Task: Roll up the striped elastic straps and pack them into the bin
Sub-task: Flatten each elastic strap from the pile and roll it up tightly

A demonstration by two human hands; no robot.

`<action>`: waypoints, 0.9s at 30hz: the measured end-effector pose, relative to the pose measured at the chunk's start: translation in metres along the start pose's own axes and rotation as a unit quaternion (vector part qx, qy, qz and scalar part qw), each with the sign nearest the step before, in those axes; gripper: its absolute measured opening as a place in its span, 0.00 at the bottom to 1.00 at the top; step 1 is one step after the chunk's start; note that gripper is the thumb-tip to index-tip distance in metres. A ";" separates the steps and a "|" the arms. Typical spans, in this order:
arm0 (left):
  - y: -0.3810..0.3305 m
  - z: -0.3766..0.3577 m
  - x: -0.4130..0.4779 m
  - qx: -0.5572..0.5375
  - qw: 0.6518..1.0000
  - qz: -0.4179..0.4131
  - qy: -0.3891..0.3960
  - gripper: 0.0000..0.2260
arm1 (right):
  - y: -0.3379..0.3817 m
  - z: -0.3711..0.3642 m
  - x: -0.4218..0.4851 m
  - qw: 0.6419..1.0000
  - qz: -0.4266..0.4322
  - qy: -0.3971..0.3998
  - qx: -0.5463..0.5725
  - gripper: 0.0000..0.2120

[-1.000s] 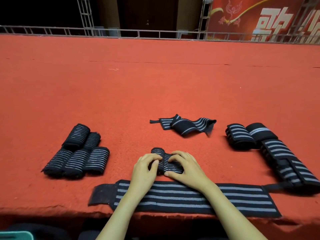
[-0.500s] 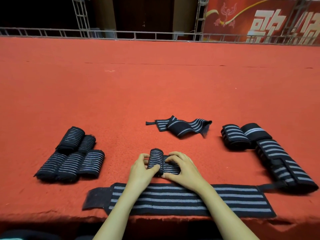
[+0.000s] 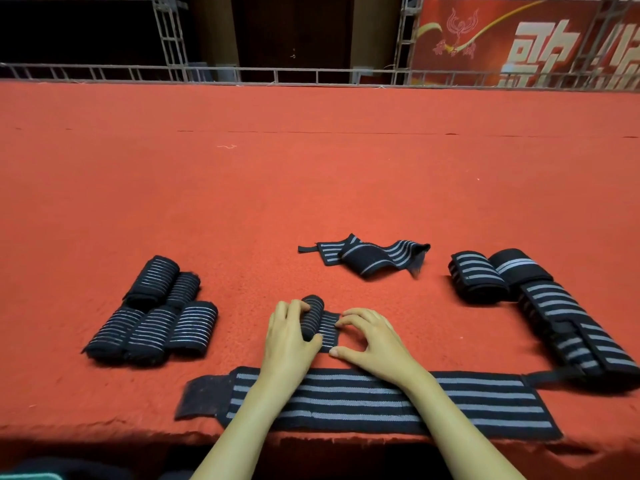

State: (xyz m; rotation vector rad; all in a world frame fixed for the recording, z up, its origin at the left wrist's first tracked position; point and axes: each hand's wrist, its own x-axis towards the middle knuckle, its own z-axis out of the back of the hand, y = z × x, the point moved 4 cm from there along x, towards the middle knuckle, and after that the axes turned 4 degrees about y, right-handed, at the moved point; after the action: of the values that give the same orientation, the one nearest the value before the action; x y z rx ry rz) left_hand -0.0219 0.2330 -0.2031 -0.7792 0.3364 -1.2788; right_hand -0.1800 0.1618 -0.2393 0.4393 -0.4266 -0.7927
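A small black strap with thin grey stripes (image 3: 313, 315) lies mostly rolled on the red carpet. My left hand (image 3: 287, 336) curls round its rolled part. My right hand (image 3: 372, 342) rests just to the right, fingertips on the short flat tail of the same strap. A long flat striped strap (image 3: 363, 400) lies under both wrists along the front edge. Several finished rolls (image 3: 156, 313) sit in a cluster at the left. A loose crumpled strap (image 3: 367, 258) lies behind my hands. Larger rolled and folded straps (image 3: 540, 306) lie at the right. No bin shows.
The red carpeted platform (image 3: 311, 185) stretches far back to a metal railing (image 3: 242, 76). Its front edge runs just below the flat strap. A red banner (image 3: 519, 43) hangs at the back right. A teal corner (image 3: 27, 476) peeks in at bottom left.
The roll has grown and the flat tail has shortened. My left hand has closed round the roll, and my right hand has slid a little to the right of it.
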 end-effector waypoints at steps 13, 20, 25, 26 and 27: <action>0.010 -0.008 0.009 -0.184 0.973 0.101 0.097 0.18 | -0.004 0.004 0.002 0.994 -0.069 -0.009 0.084 0.11; -0.006 -0.023 0.008 -0.299 0.939 0.084 0.150 0.27 | 0.001 0.010 -0.004 0.984 -0.096 -0.036 0.148 0.16; -0.015 -0.017 -0.002 -0.173 0.980 -0.084 0.059 0.35 | 0.016 0.014 -0.011 0.992 -0.009 -0.050 0.119 0.32; -0.016 -0.018 -0.004 -0.156 0.982 -0.098 0.051 0.34 | 0.018 0.014 -0.011 0.993 -0.002 -0.051 0.109 0.33; -0.018 -0.018 -0.007 -0.141 0.983 -0.109 0.051 0.34 | 0.019 0.014 -0.011 0.993 0.004 -0.052 0.101 0.33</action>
State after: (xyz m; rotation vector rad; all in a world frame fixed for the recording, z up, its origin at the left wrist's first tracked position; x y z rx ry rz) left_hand -0.0481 0.2319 -0.2053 -1.0150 0.5349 -1.5000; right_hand -0.1835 0.1790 -0.2200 0.5859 -0.6094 -0.7708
